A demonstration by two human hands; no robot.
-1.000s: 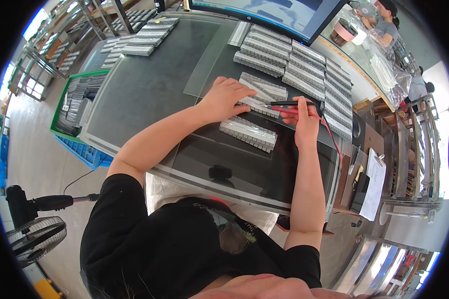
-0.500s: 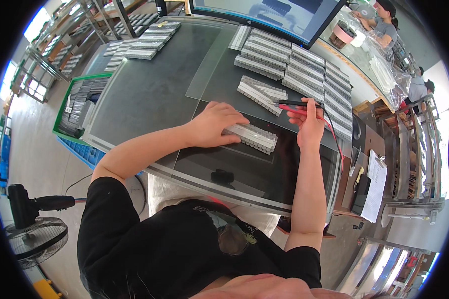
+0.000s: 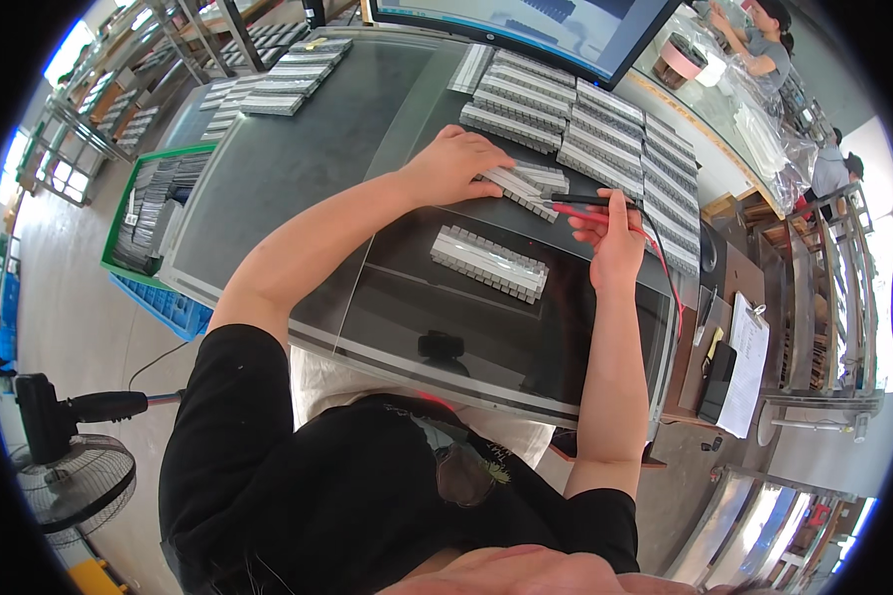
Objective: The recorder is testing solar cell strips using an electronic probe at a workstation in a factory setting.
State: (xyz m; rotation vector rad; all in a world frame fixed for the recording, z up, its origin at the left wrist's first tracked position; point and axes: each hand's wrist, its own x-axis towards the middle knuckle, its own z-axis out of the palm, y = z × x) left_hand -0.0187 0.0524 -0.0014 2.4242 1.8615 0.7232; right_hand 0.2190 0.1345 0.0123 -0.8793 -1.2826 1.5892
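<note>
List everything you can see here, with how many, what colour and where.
Lone strip: one, grey-white, near half of table
Angled strips: two, grey-white, just beyond it
Strip rows: many, grey-white, in front of monitor
Far strips: several, grey-white, far left of table
Probes: two, black and red, right hand
Monitor: one, black-framed, far edge
Table: one, dark grey, centre
Crates: two, green above blue, left
Fan: one, black, lower left
Clipboard: one, white paper, right
Phone: one, black, right
Co-workers: at least two, grey tops, upper right
Left hand: one, bare, at an angled strip
Right hand: one, bare, holding probes
</note>
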